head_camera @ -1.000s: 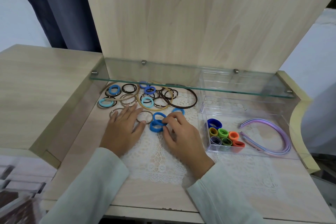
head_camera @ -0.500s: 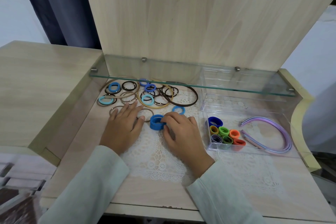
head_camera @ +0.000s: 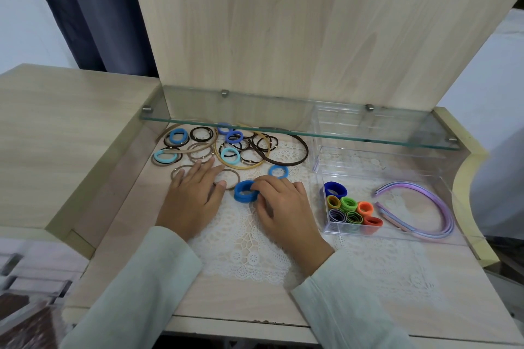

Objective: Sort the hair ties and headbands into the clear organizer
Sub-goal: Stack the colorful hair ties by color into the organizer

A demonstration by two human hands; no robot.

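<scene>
My right hand (head_camera: 279, 204) pinches a stack of blue ties (head_camera: 243, 191) on the mat (head_camera: 249, 246); my left hand (head_camera: 192, 195) lies flat beside it, fingers spread.

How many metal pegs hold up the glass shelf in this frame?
4 metal pegs: far left, back left, back right, far right. More could be hidden, though none seems so.

The 1 head camera (wide-angle) looks forward and down, close over the left hand (head_camera: 192, 198), right hand (head_camera: 285, 208) and desk (head_camera: 255, 302).
</scene>
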